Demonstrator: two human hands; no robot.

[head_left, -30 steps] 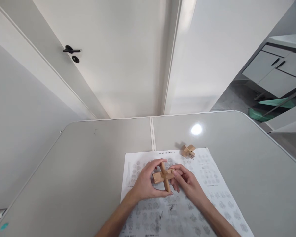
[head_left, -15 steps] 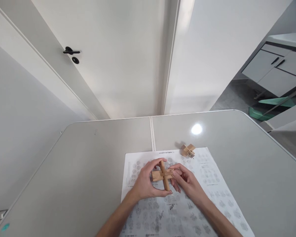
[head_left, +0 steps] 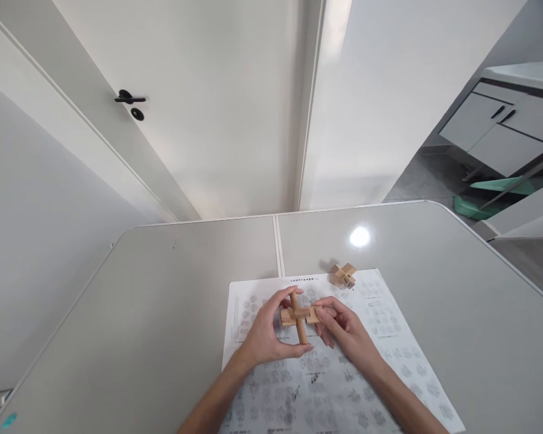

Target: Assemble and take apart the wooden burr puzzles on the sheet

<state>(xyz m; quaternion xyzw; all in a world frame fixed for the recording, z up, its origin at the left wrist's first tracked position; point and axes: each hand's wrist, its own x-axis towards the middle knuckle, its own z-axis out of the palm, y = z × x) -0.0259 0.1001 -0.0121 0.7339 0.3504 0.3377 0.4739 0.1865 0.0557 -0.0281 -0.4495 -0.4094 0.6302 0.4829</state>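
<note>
A wooden cross-shaped puzzle (head_left: 298, 316) of interlocked sticks is held just above a printed sheet (head_left: 335, 386) on the grey table (head_left: 163, 289). My left hand (head_left: 266, 334) pinches its upright stick, thumb at the bottom end and fingers curled over the top. My right hand (head_left: 344, 328) grips the right end of the horizontal stick with its fingertips. A second, smaller wooden puzzle (head_left: 342, 275) rests at the sheet's far edge, beyond my right hand and untouched.
The sheet is covered with small diagrams. A seam runs down the table's middle at the far side. Behind the table are a white door with a black handle (head_left: 129, 99) and a wall. Grey cabinets (head_left: 502, 129) and a green object (head_left: 475, 208) lie at the right.
The puzzle has been tilted slightly in my hands and now shows more squarely as a cross. My fingers have shifted a little on it. The small puzzle has not moved.
</note>
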